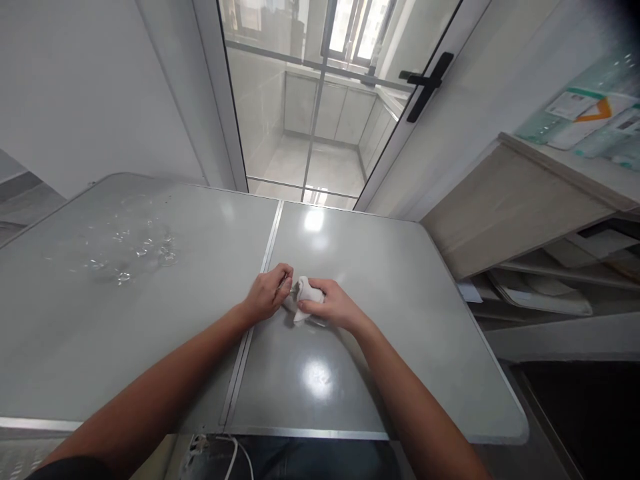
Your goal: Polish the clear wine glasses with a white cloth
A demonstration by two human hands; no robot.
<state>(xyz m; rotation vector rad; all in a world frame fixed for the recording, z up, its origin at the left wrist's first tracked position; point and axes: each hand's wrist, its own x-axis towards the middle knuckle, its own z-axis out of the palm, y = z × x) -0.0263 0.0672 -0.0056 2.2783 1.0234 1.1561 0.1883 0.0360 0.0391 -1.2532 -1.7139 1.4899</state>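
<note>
White cloth sat bunched in the right hand, its fingers wrapped round it, over the grey table just right of the metal seam. Close by, the left hand was closed on the thin end of a clear glass object, largely hidden by the cloth and fingers. Farther left on the table, more clear glassware was grouped, well apart from both hands.

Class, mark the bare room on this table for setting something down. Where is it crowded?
Free: right tabletop panel, between right forearm and outer edge; left panel, between clear glassware and near edge. Crowded: among the glassware; around the left hand and the right hand with its white cloth.
</note>
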